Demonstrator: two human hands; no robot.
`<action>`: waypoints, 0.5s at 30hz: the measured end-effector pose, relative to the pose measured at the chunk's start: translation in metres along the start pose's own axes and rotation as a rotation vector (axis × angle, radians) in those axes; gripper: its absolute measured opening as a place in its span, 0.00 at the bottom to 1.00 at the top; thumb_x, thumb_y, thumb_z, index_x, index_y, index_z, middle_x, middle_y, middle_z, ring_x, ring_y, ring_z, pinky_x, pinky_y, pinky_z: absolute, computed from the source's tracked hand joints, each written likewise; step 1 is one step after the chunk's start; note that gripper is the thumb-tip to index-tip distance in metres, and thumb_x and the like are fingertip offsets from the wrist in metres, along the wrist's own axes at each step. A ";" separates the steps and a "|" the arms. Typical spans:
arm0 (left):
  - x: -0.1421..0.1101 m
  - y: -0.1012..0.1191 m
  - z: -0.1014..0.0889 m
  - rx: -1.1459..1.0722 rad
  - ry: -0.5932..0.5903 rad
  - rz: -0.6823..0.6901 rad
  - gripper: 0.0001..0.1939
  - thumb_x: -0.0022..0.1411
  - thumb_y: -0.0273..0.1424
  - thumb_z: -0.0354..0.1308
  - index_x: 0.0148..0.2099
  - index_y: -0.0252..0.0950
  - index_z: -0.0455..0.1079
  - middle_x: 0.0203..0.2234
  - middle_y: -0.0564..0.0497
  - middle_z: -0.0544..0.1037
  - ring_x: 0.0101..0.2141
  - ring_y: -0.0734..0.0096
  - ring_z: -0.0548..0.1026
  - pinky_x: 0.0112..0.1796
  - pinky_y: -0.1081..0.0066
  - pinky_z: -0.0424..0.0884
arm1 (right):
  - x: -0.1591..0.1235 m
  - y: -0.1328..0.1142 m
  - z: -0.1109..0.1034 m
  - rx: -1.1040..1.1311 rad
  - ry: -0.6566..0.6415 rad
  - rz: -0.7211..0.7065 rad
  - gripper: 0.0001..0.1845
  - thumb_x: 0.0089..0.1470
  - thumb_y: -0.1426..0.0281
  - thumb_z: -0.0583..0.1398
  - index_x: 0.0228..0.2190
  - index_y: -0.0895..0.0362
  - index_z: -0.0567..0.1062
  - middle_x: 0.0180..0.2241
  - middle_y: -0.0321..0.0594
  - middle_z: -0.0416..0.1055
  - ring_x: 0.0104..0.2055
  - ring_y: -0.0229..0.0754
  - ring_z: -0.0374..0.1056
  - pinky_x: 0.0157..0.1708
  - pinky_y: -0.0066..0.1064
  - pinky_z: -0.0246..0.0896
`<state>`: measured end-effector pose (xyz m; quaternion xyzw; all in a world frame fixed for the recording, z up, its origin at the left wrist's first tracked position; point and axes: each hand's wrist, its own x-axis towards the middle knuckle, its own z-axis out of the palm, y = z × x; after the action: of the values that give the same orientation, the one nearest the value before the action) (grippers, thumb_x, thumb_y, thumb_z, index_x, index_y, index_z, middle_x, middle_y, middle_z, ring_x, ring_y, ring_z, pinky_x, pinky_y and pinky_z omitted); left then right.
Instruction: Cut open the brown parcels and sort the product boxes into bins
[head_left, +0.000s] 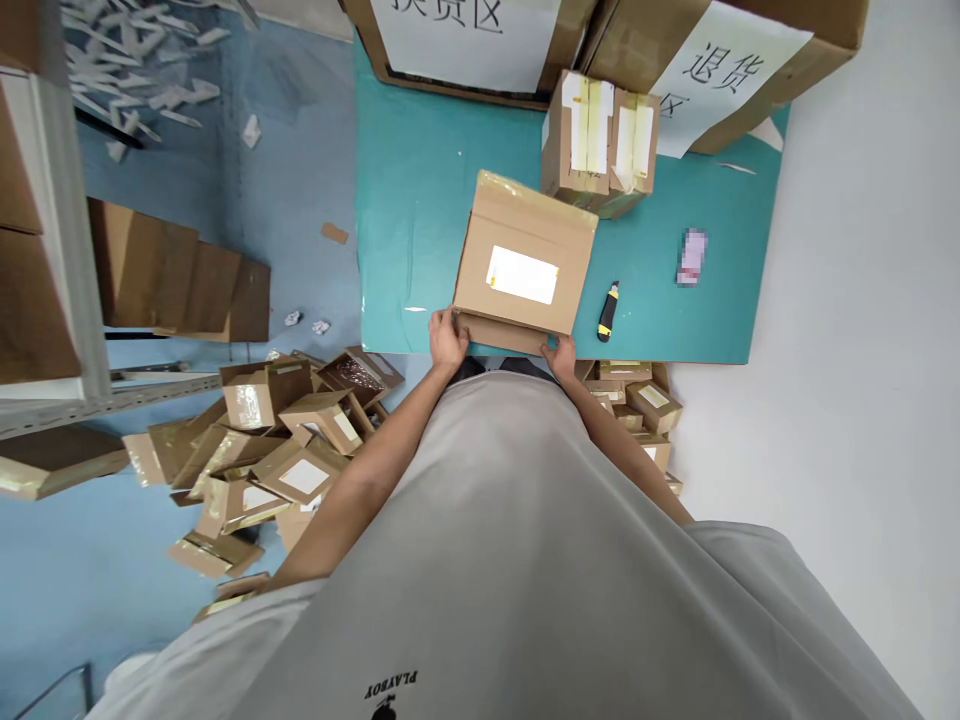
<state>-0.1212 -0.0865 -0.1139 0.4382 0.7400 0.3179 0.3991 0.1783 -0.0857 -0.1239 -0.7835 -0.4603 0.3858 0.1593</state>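
Observation:
A brown cardboard box [529, 228] with a white label [523, 275] on its upper face lies at the front of the green table, slightly turned. Yellowish tape runs along its far edge. A narrow flap [501, 333] shows on the side facing me. My left hand [448, 342] is closed on the box's near left corner, thumb and fingers at the flap's end. At the near right corner, my right hand [561, 358] pinches the other end of that flap. Just right of the box lies a black and yellow box cutter [608, 312], touched by neither hand.
Two small taped boxes [589, 130] stand behind the box, against large cartons [570, 40] bearing paper signs. A blurred pink item [691, 257] lies on the green table [409, 220]. Opened boxes [304, 475] are heaped on the floor at left; shelving [71, 190] stands farther left.

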 end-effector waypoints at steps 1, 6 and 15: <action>0.003 0.003 -0.001 -0.020 0.011 -0.038 0.30 0.59 0.24 0.63 0.65 0.34 0.73 0.58 0.35 0.77 0.64 0.41 0.74 0.71 0.45 0.65 | -0.001 -0.002 0.000 0.044 -0.005 0.017 0.13 0.51 0.63 0.70 0.36 0.51 0.73 0.49 0.52 0.80 0.61 0.61 0.75 0.68 0.57 0.68; 0.022 0.028 -0.008 -0.416 -0.050 -0.494 0.37 0.62 0.29 0.60 0.73 0.34 0.65 0.44 0.43 0.83 0.50 0.54 0.84 0.60 0.50 0.78 | -0.012 -0.010 -0.010 0.366 -0.067 0.113 0.14 0.55 0.57 0.67 0.39 0.51 0.75 0.45 0.46 0.85 0.57 0.56 0.80 0.63 0.52 0.73; 0.010 0.065 -0.029 -0.589 -0.326 -0.456 0.43 0.60 0.61 0.68 0.70 0.51 0.63 0.63 0.38 0.79 0.65 0.51 0.78 0.58 0.48 0.78 | -0.026 -0.034 -0.033 0.886 -0.239 0.133 0.36 0.50 0.41 0.75 0.51 0.47 0.75 0.59 0.45 0.83 0.69 0.53 0.75 0.71 0.50 0.69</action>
<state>-0.1242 -0.0539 -0.0498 0.1743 0.6226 0.3460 0.6799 0.1752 -0.0861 -0.0699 -0.6178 -0.2148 0.6423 0.3995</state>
